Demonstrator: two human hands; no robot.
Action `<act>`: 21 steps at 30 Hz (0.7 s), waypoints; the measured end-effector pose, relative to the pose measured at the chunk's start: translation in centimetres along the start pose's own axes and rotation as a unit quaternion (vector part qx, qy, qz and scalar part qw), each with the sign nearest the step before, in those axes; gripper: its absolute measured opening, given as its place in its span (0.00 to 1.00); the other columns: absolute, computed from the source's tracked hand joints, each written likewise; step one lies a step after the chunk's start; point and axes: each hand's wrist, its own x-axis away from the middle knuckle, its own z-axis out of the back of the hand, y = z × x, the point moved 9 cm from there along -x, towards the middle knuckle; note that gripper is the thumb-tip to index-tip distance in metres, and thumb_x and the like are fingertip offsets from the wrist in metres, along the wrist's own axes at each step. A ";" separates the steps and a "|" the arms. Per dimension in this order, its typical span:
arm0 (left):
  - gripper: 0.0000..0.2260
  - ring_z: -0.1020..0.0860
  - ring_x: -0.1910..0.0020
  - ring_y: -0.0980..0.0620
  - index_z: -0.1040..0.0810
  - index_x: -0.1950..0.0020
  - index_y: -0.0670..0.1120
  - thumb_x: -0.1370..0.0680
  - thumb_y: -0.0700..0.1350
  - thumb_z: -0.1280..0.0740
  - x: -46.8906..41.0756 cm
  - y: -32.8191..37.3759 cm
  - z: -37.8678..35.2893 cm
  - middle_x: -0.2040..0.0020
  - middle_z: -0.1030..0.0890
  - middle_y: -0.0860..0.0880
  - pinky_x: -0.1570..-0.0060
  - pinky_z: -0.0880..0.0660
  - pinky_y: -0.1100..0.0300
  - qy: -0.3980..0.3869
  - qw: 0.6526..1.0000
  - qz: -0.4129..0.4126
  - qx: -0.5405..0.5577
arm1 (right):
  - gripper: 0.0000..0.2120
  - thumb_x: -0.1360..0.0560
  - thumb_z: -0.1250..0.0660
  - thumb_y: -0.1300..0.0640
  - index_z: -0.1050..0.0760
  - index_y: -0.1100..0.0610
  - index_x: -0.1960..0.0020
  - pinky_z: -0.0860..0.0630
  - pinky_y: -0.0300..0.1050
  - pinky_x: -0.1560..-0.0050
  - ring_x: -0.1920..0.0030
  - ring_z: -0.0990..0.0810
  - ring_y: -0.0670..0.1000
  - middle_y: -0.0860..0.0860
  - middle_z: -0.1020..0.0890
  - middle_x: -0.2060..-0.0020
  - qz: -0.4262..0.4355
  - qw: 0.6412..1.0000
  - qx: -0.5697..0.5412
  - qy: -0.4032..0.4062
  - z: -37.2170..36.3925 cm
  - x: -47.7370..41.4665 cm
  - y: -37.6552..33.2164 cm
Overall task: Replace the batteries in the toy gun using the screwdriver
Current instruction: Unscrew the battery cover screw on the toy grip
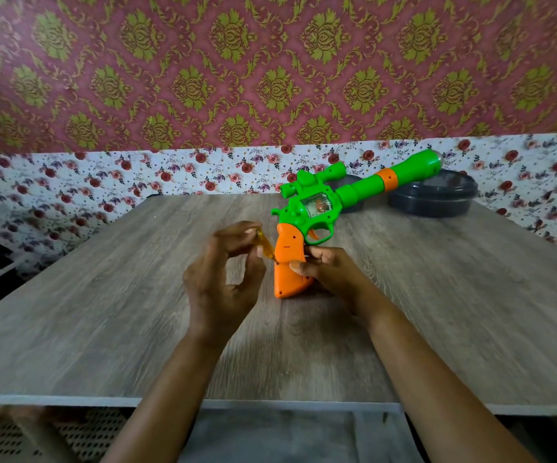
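you're over a grey wood-grain table (pixel 103 295), its pale front edge running just beneath your forearms. the orange butt of the toy gun (pixel 288 272) rests on the boards right where your right hand (pixel 327 272) pinches it, and its green barrel slants up and away past that grip. out beyond the grip, at the table's far right, sits a dark round lidded container (pixel 432 200), with a second dark dish (pixel 354 197) partly hidden behind the barrel.
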 end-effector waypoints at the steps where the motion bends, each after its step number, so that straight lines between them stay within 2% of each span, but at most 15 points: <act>1: 0.08 0.23 0.52 0.67 0.28 0.48 0.44 0.25 0.39 0.34 0.0 0.0 0.0 0.50 0.23 0.50 0.54 0.25 0.70 -0.002 1.000 -0.002 -0.006 | 0.17 0.26 0.35 0.65 0.27 0.60 0.37 0.26 0.32 0.50 0.39 0.23 0.55 0.58 0.21 0.42 0.000 1.000 -0.003 0.000 0.0 0.0 0.0; 4: 0.09 0.23 0.61 0.58 0.28 0.49 0.44 0.26 0.39 0.31 0.0 0.3 -0.1 0.56 0.24 0.50 0.57 0.28 0.73 -0.010 1.000 -0.017 -0.024 | 0.17 0.26 0.35 0.66 0.26 0.61 0.37 0.27 0.45 0.41 0.39 0.23 0.56 0.59 0.21 0.42 0.000 1.000 -0.010 -0.003 0.0 -0.1 0.1; 6: 0.10 0.23 0.63 0.54 0.27 0.47 0.44 0.26 0.39 0.31 0.0 0.5 -0.3 0.57 0.24 0.49 0.58 0.27 0.70 -0.017 0.999 -0.031 -0.030 | 0.17 0.26 0.35 0.66 0.27 0.61 0.37 0.28 0.47 0.38 0.39 0.23 0.56 0.60 0.21 0.42 0.003 1.000 -0.011 -0.005 -0.1 -0.1 0.1; 9: 0.10 0.22 0.59 0.51 0.27 0.47 0.43 0.27 0.40 0.31 0.0 0.6 -0.2 0.51 0.24 0.47 0.59 0.24 0.66 -0.009 0.999 -0.041 -0.030 | 0.17 0.26 0.35 0.65 0.26 0.60 0.38 0.27 0.48 0.38 0.40 0.23 0.56 0.59 0.20 0.43 0.004 1.000 -0.010 -0.002 0.0 -0.2 0.2; 11: 0.08 0.20 0.54 0.55 0.29 0.49 0.42 0.26 0.39 0.32 0.0 0.2 0.1 0.47 0.21 0.46 0.56 0.23 0.66 0.008 1.000 -0.022 -0.017 | 0.17 0.26 0.35 0.65 0.26 0.60 0.38 0.28 0.48 0.38 0.41 0.22 0.55 0.60 0.20 0.43 0.005 1.000 -0.010 -0.001 0.1 -0.3 0.2; 13: 0.08 0.20 0.51 0.62 0.30 0.50 0.42 0.25 0.39 0.34 0.1 -0.3 0.3 0.48 0.21 0.46 0.56 0.22 0.65 0.014 1.000 0.012 0.004 | 0.16 0.26 0.35 0.65 0.26 0.60 0.38 0.26 0.45 0.41 0.44 0.22 0.51 0.59 0.20 0.44 0.006 1.000 -0.008 -0.001 0.0 -0.3 0.3; 14: 0.08 0.20 0.52 0.63 0.31 0.49 0.42 0.25 0.40 0.33 0.1 -0.4 0.2 0.49 0.20 0.47 0.56 0.22 0.66 0.013 1.000 0.017 0.008 | 0.16 0.26 0.35 0.66 0.26 0.60 0.38 0.25 0.40 0.45 0.46 0.23 0.50 0.59 0.20 0.44 0.007 1.000 -0.010 -0.002 0.0 -0.3 0.3; 18: 0.12 0.23 0.61 0.58 0.30 0.50 0.44 0.28 0.41 0.29 0.0 0.0 0.0 0.55 0.22 0.51 0.59 0.26 0.71 -0.004 1.000 0.000 -0.014 | 0.18 0.26 0.36 0.66 0.27 0.61 0.37 0.25 0.31 0.53 0.47 0.24 0.49 0.57 0.20 0.45 0.009 1.000 -0.023 -0.008 -0.1 -0.3 0.1; 21: 0.11 0.24 0.64 0.55 0.30 0.51 0.45 0.27 0.45 0.29 -0.1 0.0 0.0 0.56 0.25 0.51 0.62 0.28 0.69 -0.006 1.000 -0.003 -0.023 | 0.18 0.26 0.36 0.67 0.27 0.61 0.37 0.25 0.28 0.57 0.49 0.23 0.48 0.55 0.21 0.47 0.012 1.000 -0.026 -0.009 -0.1 -0.3 0.1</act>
